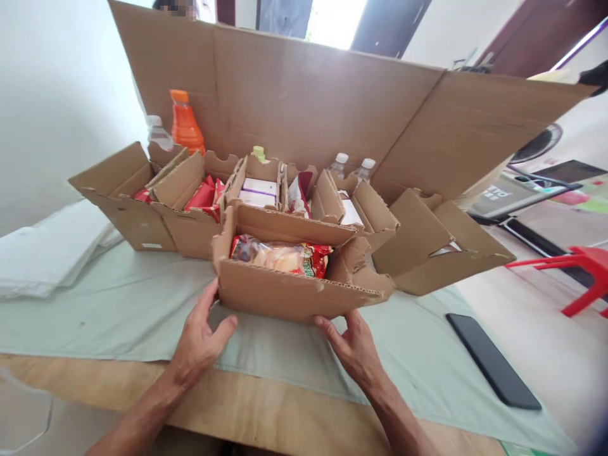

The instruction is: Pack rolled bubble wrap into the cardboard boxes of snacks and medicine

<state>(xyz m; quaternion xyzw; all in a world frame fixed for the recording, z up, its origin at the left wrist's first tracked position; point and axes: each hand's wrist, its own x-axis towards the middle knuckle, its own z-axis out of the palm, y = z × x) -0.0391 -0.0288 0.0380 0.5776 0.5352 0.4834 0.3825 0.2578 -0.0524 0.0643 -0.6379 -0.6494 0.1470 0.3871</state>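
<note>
A small open cardboard box (285,291) is in front of me at the middle of the table, close before a row of other boxes. In it lies a clear and red packet of food (285,258), perhaps bread or snacks. My left hand (202,335) grips the box's lower left corner, fingers at its side and thumb in front. At the lower right, my right hand (349,345) holds the box with its thumb by the front wall and its fingers partly hidden beneath.
Behind stand cardboard compartments (190,231) with red packets and white cartons (259,193). Several bottles, one an orange bottle (186,123), stand before a tall cardboard panel (308,95). A black phone (494,361) lies right, white plastic sheeting (47,247) left. A red stool (584,269) stands beyond.
</note>
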